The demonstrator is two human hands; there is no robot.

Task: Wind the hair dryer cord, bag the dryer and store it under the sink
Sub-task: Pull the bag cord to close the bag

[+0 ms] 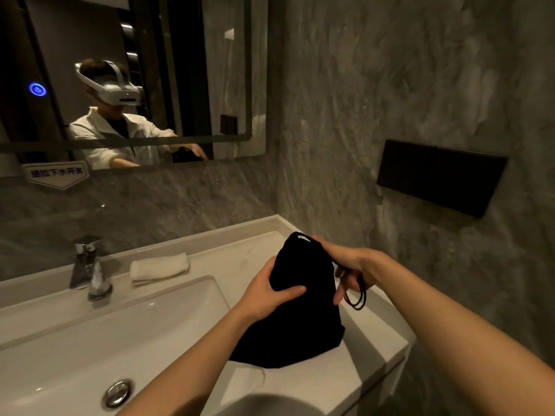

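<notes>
A black cloth drawstring bag (300, 325) stands bulging on the white counter (372, 331) to the right of the basin. The dryer itself is hidden, so I cannot tell what is inside. My left hand (270, 291) clasps the bag's left side near its neck. My right hand (345, 262) grips the gathered top of the bag, and a thin black drawstring (359, 297) loops down from its fingers.
The white basin (90, 340) with a chrome drain lies to the left. Behind it stand a chrome faucet (88, 265) and a folded white towel (159, 268). A mirror hangs above, and a black wall panel (438, 175) sits on the right wall.
</notes>
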